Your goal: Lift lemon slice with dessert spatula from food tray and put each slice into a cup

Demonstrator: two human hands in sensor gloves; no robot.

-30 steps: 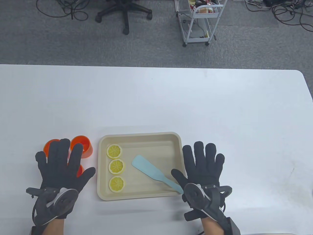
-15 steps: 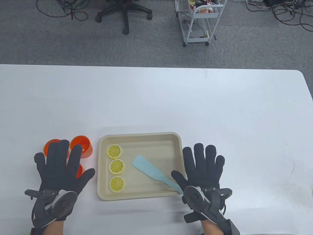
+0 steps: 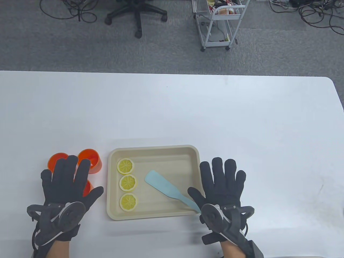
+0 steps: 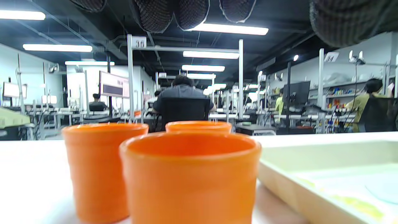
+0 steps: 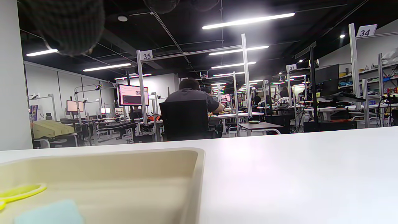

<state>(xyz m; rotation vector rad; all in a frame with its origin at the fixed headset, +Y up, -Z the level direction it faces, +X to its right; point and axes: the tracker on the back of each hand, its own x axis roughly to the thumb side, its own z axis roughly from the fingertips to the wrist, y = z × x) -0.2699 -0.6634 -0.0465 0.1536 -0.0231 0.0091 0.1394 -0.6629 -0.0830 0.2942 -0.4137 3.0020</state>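
From my remote seat I saw the white table (image 3: 188, 107) carrying the beige food tray (image 3: 153, 148) near its front edge; my left hand (image 3: 65, 185) lay flat with straight fingers, holding nothing, above three orange cups (image 4: 189, 177) just left of the tray; my right hand (image 3: 221, 185) lay equally flat and empty on the table just right of the tray; the pale blue dessert spatula (image 3: 169, 191) rested slantwise in the tray, its handle reaching the near right rim; three lemon slices (image 3: 128, 182) sat in a column along the tray's left side.
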